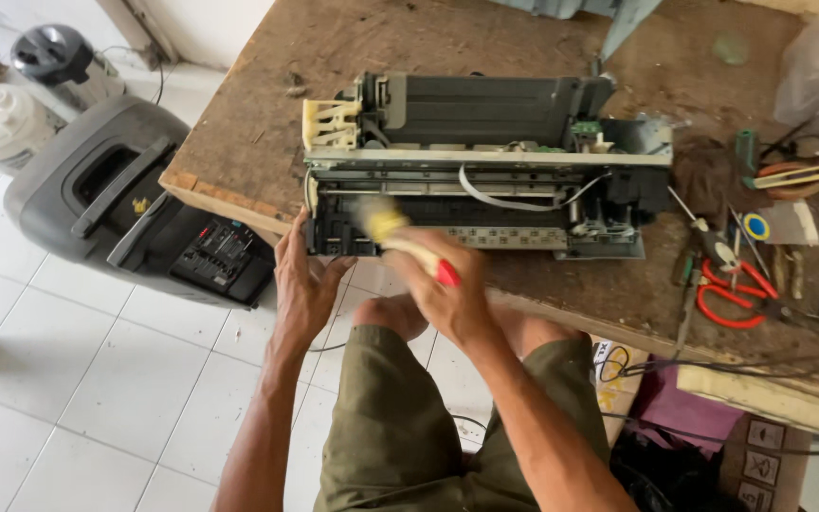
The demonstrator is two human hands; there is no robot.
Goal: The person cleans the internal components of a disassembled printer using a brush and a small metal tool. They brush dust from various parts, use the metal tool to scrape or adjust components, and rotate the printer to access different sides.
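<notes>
Wooden workbench (pixel 267 114), front edge: stripped printer chassis (pixel 485 166). Left hand (pixel 303 284), fingers spread, touches its left end. Right hand (pixel 447 289) grips a red-tipped paintbrush (pixel 405 245), blurred, over the chassis front.

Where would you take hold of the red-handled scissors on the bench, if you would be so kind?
By the red loop handles of the scissors, from the bench's front edge: the loops point toward the person, lie flat and look free, while the blades run back among the cluttered tools.
</notes>
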